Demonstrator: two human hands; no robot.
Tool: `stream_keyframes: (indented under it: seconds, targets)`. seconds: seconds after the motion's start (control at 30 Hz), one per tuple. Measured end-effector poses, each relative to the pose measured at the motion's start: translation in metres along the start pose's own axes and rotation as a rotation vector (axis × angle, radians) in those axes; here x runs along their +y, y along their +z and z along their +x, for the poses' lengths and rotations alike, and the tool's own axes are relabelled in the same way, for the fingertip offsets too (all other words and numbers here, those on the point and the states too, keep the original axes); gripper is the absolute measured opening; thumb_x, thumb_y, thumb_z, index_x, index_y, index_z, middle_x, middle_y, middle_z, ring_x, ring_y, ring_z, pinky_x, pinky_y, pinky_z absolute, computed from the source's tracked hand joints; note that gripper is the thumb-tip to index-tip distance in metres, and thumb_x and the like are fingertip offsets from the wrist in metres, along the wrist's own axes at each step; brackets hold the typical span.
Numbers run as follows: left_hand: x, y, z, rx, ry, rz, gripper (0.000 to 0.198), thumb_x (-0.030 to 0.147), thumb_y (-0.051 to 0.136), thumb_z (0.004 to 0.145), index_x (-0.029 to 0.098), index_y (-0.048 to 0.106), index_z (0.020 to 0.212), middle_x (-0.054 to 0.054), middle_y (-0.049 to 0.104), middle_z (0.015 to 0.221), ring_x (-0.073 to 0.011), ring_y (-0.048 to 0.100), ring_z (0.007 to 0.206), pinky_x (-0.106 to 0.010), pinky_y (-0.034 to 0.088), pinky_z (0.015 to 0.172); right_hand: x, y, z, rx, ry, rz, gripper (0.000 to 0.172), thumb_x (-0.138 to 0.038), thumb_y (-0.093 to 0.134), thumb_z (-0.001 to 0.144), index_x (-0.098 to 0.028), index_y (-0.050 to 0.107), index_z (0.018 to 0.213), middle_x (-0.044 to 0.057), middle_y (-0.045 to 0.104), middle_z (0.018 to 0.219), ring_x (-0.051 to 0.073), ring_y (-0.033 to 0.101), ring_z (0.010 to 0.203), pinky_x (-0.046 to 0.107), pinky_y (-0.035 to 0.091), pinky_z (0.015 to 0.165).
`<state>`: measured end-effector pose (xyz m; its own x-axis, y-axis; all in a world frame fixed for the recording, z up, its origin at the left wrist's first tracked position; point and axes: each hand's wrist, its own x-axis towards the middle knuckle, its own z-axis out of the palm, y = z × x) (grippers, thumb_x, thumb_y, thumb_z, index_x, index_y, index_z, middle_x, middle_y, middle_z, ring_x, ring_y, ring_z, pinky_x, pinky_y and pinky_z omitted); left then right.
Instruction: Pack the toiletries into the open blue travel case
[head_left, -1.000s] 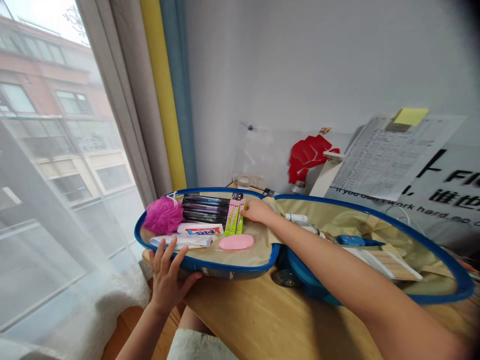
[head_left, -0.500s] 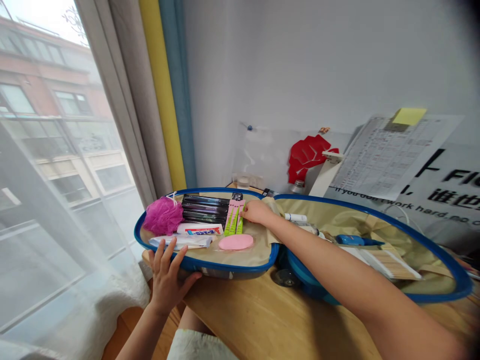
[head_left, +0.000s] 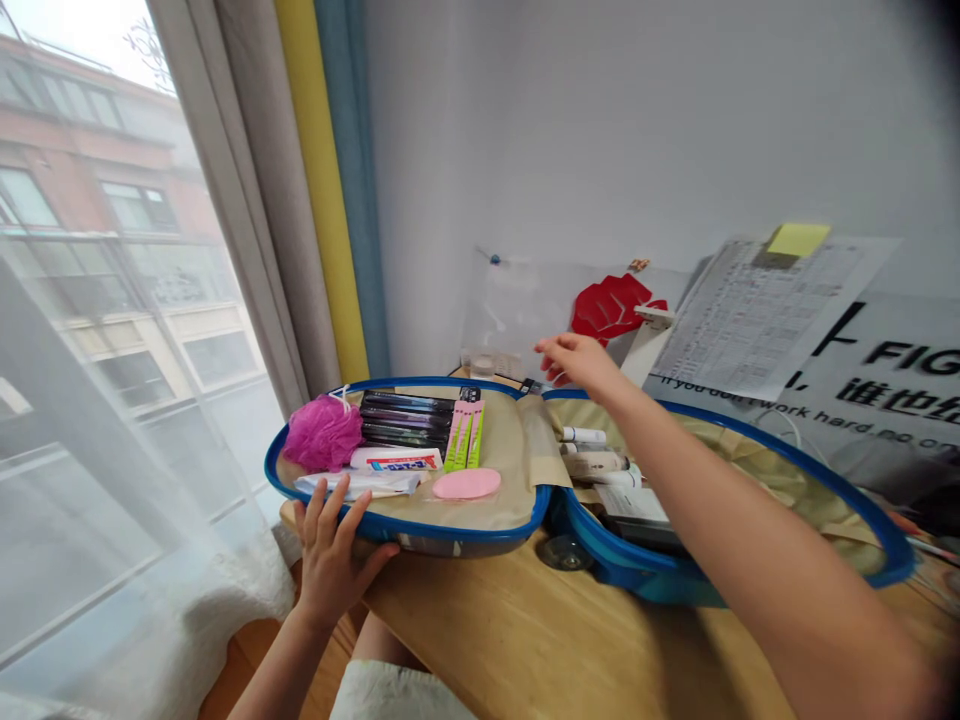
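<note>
Sunlit wooden desktop is supporting a blue-rimmed open suitcase; the left hand is pressing spread against its near rim, while the empty, ungripping right hand is rising away from the pink-and-green packets inside.

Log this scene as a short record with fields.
Left hand: resting on the blue rim of an open suitcase, fingers spread, holding nothing
Right hand: raised above the suitcase, holding nothing
Window-side half: pink bath pouf, toothpaste tube, pink oval pad
Other half: white tubes
Support: wooden table
</note>
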<state>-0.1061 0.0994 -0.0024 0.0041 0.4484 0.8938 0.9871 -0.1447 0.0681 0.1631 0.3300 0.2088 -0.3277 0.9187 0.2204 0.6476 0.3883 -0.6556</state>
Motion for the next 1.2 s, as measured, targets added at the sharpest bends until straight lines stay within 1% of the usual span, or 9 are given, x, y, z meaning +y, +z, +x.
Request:
stream_keyframes:
  seconds: [0.1,0.2,0.3,0.4,0.57,0.7,0.8,0.97,1.2]
  targets:
    - [0.000,0.000,0.001,0.007,0.012,-0.002,0.073,0.034,0.062,0.082,0.027,0.027,0.145,-0.013,0.029,0.151,-0.0338,0.017,0.141,-0.057,0.008,0.113,0.025,-0.034,-0.008,-0.005,0.013,0.012,0.036,-0.045,0.043,0.087,-0.016,0.053,0.106,0.006,0.065,0.084,0.008,0.057,0.059,0.020,0.047,0.056]
    - [0.000,0.000,0.002,0.010,0.023,0.001,0.074,0.034,0.063,0.082,0.027,0.026,0.145,-0.012,0.027,0.152,-0.0334,0.017,0.141,-0.057,0.008,0.113,0.058,-0.053,-0.024,-0.115,0.024,-0.049,0.029,-0.032,0.046,0.082,-0.015,0.056,0.103,0.005,0.065,0.078,0.010,0.059,0.062,0.023,0.048,0.064]
    - [0.000,0.000,0.002,0.010,0.026,0.002,0.073,0.034,0.062,0.082,0.027,0.026,0.145,-0.012,0.027,0.152,-0.0338,0.017,0.141,-0.057,0.008,0.113,0.089,-0.063,-0.043,-0.241,0.036,-0.161,0.023,-0.020,0.049,0.074,-0.016,0.063,0.091,0.005,0.068,0.078,0.012,0.061,0.071,0.025,0.047,0.073]
    - [-0.002,0.000,0.001,0.013,0.026,-0.004,0.073,0.036,0.062,0.082,0.026,0.027,0.145,-0.012,0.027,0.152,-0.0346,0.017,0.141,-0.058,0.009,0.113,0.112,-0.069,-0.062,-0.297,0.074,-0.308,0.021,-0.014,0.051,0.070,-0.015,0.068,0.082,0.008,0.069,0.079,0.015,0.061,0.072,0.026,0.043,0.071]
    - [-0.001,0.000,0.001,0.011,0.016,-0.012,0.073,0.035,0.062,0.082,0.028,0.027,0.145,-0.011,0.027,0.151,-0.0338,0.017,0.141,-0.057,0.008,0.113,0.132,-0.075,-0.082,-0.360,0.137,-0.492,0.024,-0.012,0.050,0.076,-0.016,0.070,0.090,0.012,0.071,0.089,0.016,0.063,0.079,0.026,0.041,0.072]
    - [0.000,0.001,0.002,0.025,0.029,-0.005,0.072,0.034,0.061,0.083,0.027,0.026,0.146,-0.012,0.027,0.152,-0.0334,0.017,0.141,-0.057,0.008,0.113,0.143,-0.077,-0.079,-0.418,0.189,-0.633,0.024,-0.012,0.051,0.081,-0.015,0.067,0.099,0.011,0.068,0.102,0.016,0.062,0.091,0.026,0.043,0.082]
    - [-0.001,0.001,0.003,0.036,0.049,0.001,0.073,0.035,0.061,0.083,0.027,0.025,0.146,-0.012,0.026,0.152,-0.0333,0.017,0.141,-0.057,0.008,0.113,0.151,-0.073,-0.066,-0.464,0.250,-0.747,0.021,-0.025,0.055,0.086,-0.016,0.062,0.105,0.007,0.063,0.110,0.016,0.059,0.099,0.035,0.045,0.090]
    - [-0.003,0.002,0.002,0.036,0.062,0.016,0.074,0.037,0.061,0.083,0.026,0.025,0.146,-0.012,0.026,0.152,-0.0335,0.017,0.141,-0.057,0.008,0.113,0.162,-0.056,-0.047,-0.561,0.339,-0.858,0.035,-0.036,0.055,0.087,-0.016,0.055,0.117,0.008,0.057,0.118,0.018,0.057,0.103,0.041,0.049,0.087]
    - [-0.002,0.001,0.001,0.014,0.027,0.004,0.072,0.035,0.062,0.082,0.026,0.028,0.145,-0.013,0.029,0.150,-0.0355,0.019,0.140,-0.060,0.010,0.112,0.171,-0.037,-0.049,-0.627,0.323,-0.862,0.035,-0.036,0.055,0.088,-0.017,0.055,0.117,0.008,0.058,0.116,0.017,0.058,0.101,0.039,0.050,0.086]
